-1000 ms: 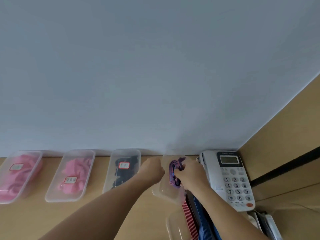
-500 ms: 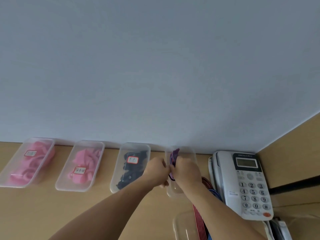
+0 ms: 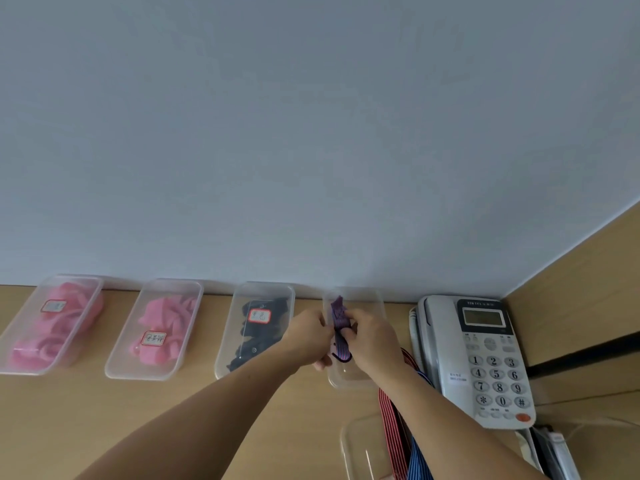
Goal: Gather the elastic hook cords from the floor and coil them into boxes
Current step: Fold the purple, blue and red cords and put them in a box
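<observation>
The purple striped cord is folded into a short upright bundle, pinched from either side and held over the open clear box, the fourth in a row along the wall. The left hand grips the bundle's left side with curled fingers, and the right hand clasps its right side, thumb laid across the front. A dark loop shows at the bundle's lower end, possibly its hook, though the view is too small to tell; nor can I say whether the bundle touches the box floor. A red striped cord and a blue striped cord run down beneath the right forearm, beside another clear container at the bottom edge. To the left of the hands stands a box with black cords, then two boxes of pink cords, each labelled. A grey desk telephone lies just right of the open box, all on a wooden desk.
</observation>
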Available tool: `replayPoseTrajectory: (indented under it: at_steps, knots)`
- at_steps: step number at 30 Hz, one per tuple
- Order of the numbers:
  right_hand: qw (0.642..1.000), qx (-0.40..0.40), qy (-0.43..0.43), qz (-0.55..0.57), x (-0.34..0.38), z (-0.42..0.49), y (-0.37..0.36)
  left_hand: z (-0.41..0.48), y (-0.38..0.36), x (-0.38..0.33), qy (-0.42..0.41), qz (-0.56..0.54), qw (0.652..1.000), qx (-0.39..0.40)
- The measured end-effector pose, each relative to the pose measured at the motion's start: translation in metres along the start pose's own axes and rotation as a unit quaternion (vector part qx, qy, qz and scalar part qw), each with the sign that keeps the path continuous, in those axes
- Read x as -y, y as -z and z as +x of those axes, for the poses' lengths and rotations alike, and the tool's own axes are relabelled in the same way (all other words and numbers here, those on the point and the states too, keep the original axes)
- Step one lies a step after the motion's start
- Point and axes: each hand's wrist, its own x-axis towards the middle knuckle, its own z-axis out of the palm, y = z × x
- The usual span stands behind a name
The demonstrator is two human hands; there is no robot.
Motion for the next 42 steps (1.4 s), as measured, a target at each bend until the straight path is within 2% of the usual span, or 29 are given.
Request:
replayPoseTrajectory:
  at_steps: [4,6,8,10,12,13,15,19,23,26,28,31,33,37,42]
  knots:
    - [0.999,-0.031,-0.021,0.029,0.002,-0.001,-0.003,-0.003,0.001,-0.002,-0.008,0.035,0.999,0.004]
    - [0.998,-0.033,-0.031,0.038,0.003,-0.001,-0.001,-0.004,-0.001,-0.005,-0.038,0.122,0.991,-0.036]
    - [0.999,-0.024,-0.037,0.03,0.004,-0.002,0.001,-0.004,-0.004,-0.004,-0.083,0.243,0.961,-0.101]
    - [0.999,-0.009,-0.043,0.023,0.004,-0.002,0.005,-0.001,-0.008,0.002,-0.163,0.354,0.91,-0.142]
    - [0.999,0.015,-0.039,0.028,0.004,-0.003,0.007,0.003,-0.012,0.008,-0.242,0.437,0.856,-0.133]
    - [0.998,0.027,-0.037,0.032,0.004,-0.003,0.009,0.007,-0.013,0.013,-0.257,0.465,0.839,-0.117]
    - [0.998,0.041,-0.036,0.04,0.003,-0.003,0.011,0.012,-0.016,0.02,-0.255,0.493,0.826,-0.097]
    - [0.997,0.039,-0.036,0.047,0.001,-0.007,0.017,0.017,-0.018,0.025,-0.256,0.51,0.814,-0.106]
    - [0.996,-0.014,-0.044,0.074,0.001,-0.017,0.029,0.014,-0.016,0.021,-0.257,0.514,0.811,-0.113]
    - [0.997,-0.037,-0.039,0.051,0.0,-0.027,0.047,0.004,-0.01,0.008,-0.265,0.484,0.826,-0.111]
    - [0.997,-0.052,-0.039,0.04,0.001,-0.037,0.061,-0.006,-0.006,-0.005,-0.272,0.425,0.856,-0.112]
    - [0.997,-0.071,-0.029,0.019,0.003,-0.058,0.076,-0.024,-0.001,-0.022,-0.253,0.284,0.921,-0.085]
    - [0.997,-0.062,-0.047,0.025,0.002,-0.079,0.081,-0.038,-0.001,-0.028,-0.245,0.234,0.94,-0.043]
    - [0.992,-0.06,-0.111,0.004,-0.005,-0.121,0.079,-0.063,-0.01,-0.024,-0.268,0.213,0.938,0.059]
    - [0.981,-0.026,-0.187,-0.042,-0.015,-0.165,0.07,-0.089,-0.027,-0.011,-0.285,0.193,0.93,0.132]
